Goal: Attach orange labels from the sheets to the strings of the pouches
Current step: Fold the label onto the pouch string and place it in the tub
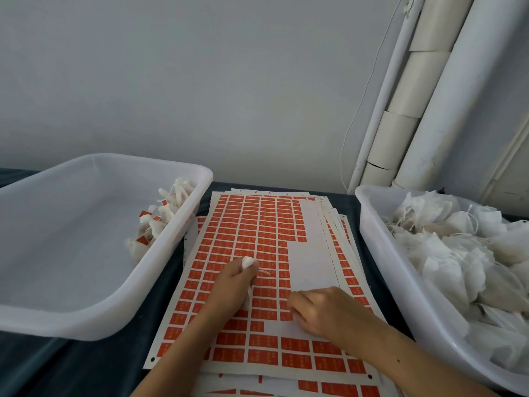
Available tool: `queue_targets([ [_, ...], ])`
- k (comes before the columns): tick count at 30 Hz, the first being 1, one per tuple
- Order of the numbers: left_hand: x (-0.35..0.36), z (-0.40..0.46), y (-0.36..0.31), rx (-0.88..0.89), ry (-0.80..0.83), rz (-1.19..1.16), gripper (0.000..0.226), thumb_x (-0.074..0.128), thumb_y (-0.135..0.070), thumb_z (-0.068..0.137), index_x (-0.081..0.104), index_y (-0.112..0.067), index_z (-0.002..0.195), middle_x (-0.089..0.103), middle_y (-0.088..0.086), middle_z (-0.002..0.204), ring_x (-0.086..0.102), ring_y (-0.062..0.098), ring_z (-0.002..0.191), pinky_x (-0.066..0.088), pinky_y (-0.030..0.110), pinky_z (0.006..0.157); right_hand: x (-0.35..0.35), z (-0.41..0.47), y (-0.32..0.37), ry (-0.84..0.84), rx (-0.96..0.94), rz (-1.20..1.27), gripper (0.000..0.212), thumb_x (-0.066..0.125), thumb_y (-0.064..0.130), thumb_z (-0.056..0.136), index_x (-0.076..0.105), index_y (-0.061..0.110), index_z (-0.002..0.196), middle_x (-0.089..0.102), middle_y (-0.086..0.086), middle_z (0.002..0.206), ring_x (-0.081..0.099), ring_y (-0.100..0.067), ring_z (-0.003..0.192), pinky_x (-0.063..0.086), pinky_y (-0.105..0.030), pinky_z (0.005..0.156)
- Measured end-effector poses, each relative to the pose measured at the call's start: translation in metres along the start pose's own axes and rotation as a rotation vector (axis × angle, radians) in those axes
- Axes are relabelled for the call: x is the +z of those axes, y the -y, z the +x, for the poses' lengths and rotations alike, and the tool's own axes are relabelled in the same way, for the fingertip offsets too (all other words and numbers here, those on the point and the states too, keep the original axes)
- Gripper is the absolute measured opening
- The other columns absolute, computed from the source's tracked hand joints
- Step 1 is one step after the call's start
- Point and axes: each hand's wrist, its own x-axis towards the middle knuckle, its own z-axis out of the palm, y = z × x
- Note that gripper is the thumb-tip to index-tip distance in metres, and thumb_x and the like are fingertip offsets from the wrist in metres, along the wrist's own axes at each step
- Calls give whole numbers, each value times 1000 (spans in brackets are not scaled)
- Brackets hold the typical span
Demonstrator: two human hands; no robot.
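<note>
While a white pouch (248,262) is gripped in the curled fingers of the left hand (233,285), its string (264,272) trailing rightward, an orange label (286,316) is pinched on the sheet (309,259) by the right hand (323,312).

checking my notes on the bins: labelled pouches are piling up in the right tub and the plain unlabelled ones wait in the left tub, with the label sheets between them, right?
Not quite: the sides are swapped. The head view shows the labelled pouches with orange tags in the left tub, and the plain pouches in the right tub. The label sheets do lie between them.
</note>
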Motion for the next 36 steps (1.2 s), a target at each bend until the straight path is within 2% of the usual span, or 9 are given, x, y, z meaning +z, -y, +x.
queue_targets([
  [3, 1, 0, 0, -3, -7, 8, 29, 45, -35, 97, 51, -26, 70, 58, -18, 49, 58, -9, 47, 38, 4, 39, -4, -1, 0, 28, 60, 132, 29, 59, 33, 88, 63, 15, 110, 71, 3, 102, 70, -12, 74, 55, -18, 74],
  [6, 1, 1, 0, -3, -4, 7, 29, 45, -35, 97, 52, -24, 71, 59, -22, 47, 57, -11, 48, 37, 3, 39, -3, -5, -2, 52, 79, 227, 38, 42, 44, 95, 54, 22, 123, 64, 9, 117, 67, -10, 90, 42, -10, 84],
  [10, 1, 1, 2, -7, -26, 10, 27, 46, -36, 97, 53, -25, 73, 58, -20, 49, 57, -13, 49, 36, 2, 38, 0, -7, -1, 47, -94, -17, 32, 78, 40, 70, 70, 24, 97, 71, 13, 87, 66, -2, 65, 53, -10, 66],
  [16, 1, 0, 0, 16, -4, 13, 27, 45, -33, 98, 52, -24, 72, 58, -24, 48, 56, -13, 50, 37, 2, 39, 11, -6, -1, -56, -153, -73, 37, 81, 42, 64, 70, 26, 95, 71, 14, 81, 65, -2, 58, 53, -11, 60],
  [20, 1, 0, -1, 14, -5, 22, 26, 45, -34, 97, 53, -26, 74, 60, -17, 58, 59, -7, 51, 40, 5, 43, 7, 4, 5, -113, 11, 51, 29, 68, 41, 72, 69, 24, 96, 71, 15, 79, 65, -1, 56, 49, -7, 58],
  [24, 2, 0, -1, 20, -2, 66, 29, 45, -34, 98, 54, -23, 73, 61, -12, 62, 60, -2, 53, 39, 5, 45, 5, 13, 11, -187, 291, 342, 19, 59, 32, 85, 61, 26, 103, 68, 16, 75, 61, 1, 53, 41, 2, 54],
  [28, 3, -2, 1, 13, -13, 146, 30, 43, -38, 98, 56, -23, 76, 64, -7, 73, 62, 4, 65, 40, 9, 52, 14, 16, 8, -339, 565, 685, 14, 52, 28, 91, 45, 39, 90, 60, 20, 66, 63, -1, 62, 51, -9, 58],
  [32, 3, -4, -3, 22, 3, 158, 34, 42, -40, 98, 58, -21, 74, 63, -9, 69, 60, 1, 62, 38, 8, 53, 17, 19, 3, -419, 621, 809, 13, 55, 21, 90, 49, 33, 90, 65, 16, 72, 66, -1, 65, 53, -13, 61],
  [36, 3, -6, -11, -21, 107, 13, 41, 40, -46, 97, 69, -23, 78, 70, -9, 69, 64, 4, 65, 42, 19, 66, 17, 23, -2, -512, 496, 591, 4, 53, 27, 89, 53, 29, 93, 68, 10, 81, 66, -5, 68, 54, -11, 64],
])
